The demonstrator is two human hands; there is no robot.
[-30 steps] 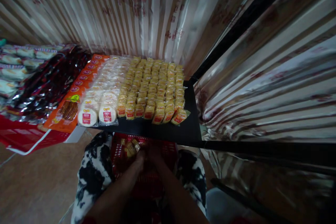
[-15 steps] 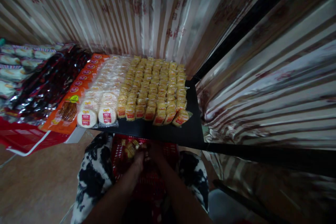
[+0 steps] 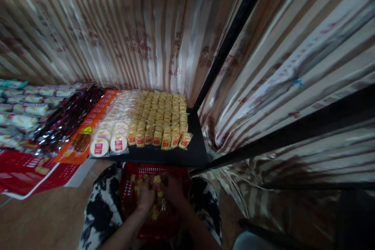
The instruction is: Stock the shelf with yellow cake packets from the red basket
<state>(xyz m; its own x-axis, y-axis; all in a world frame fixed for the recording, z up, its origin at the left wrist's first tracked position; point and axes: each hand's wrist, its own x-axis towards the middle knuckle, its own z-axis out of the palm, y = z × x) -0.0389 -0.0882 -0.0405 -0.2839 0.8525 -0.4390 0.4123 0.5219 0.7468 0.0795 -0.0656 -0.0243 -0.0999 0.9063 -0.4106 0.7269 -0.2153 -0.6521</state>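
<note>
Yellow packets [image 3: 159,194] between left and right fingers [image 3: 166,180]

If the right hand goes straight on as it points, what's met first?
Most likely the small yellow packets in clear wrapping inside the red perforated plastic basket, just ahead of the right hand; dim light leaves depth and contact unclear.

From afar, I see a loaded black shelf [image 3: 166,158].
Left to right lie white packets [image 3: 27,109], dark glossy packs [image 3: 66,115], an orange pack [image 3: 95,115], round white pieces [image 3: 118,142] and rows of yellow packets [image 3: 156,121].
</note>
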